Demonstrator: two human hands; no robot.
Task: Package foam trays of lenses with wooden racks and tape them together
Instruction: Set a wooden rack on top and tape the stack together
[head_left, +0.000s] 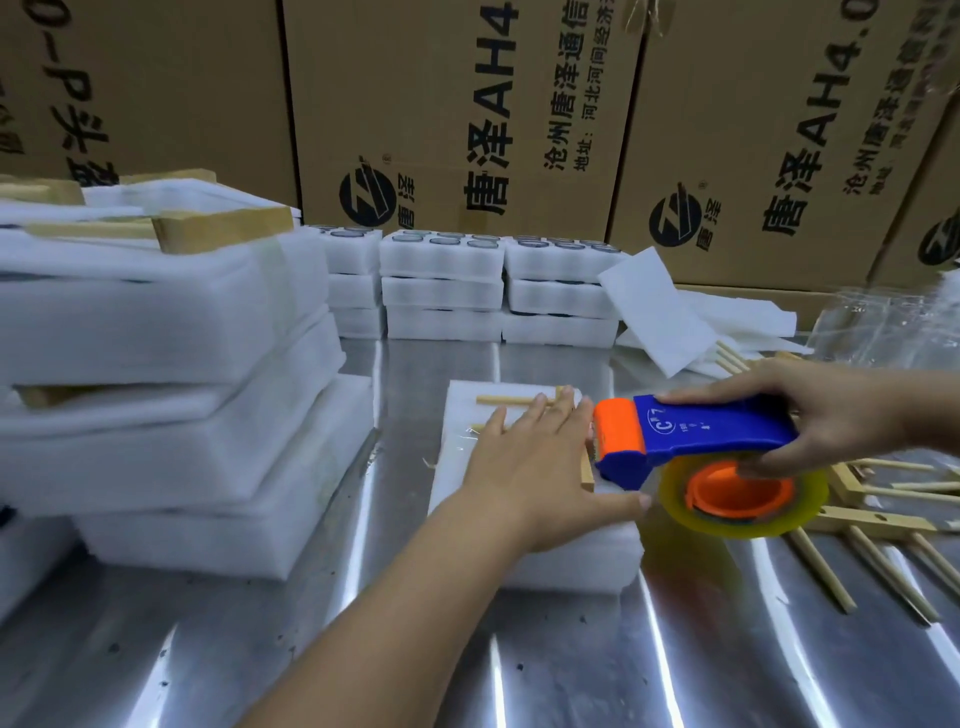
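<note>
Fingers (527, 415) flat on soft white foam (462, 410)

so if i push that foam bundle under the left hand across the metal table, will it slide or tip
Probably slides: the foam bundle looks light and lies flat on the metal table, perhaps why the left hand presses it down. Tipping seems unlikely; it is low and wide. The wooden rack on top likely stiffens it.

Bright light from above streaks white glare across my steel table (208, 649). The foam stacks (156, 322) at left smear with blur, and the cardboard boxes (441, 104) bow toward the edges.
</note>
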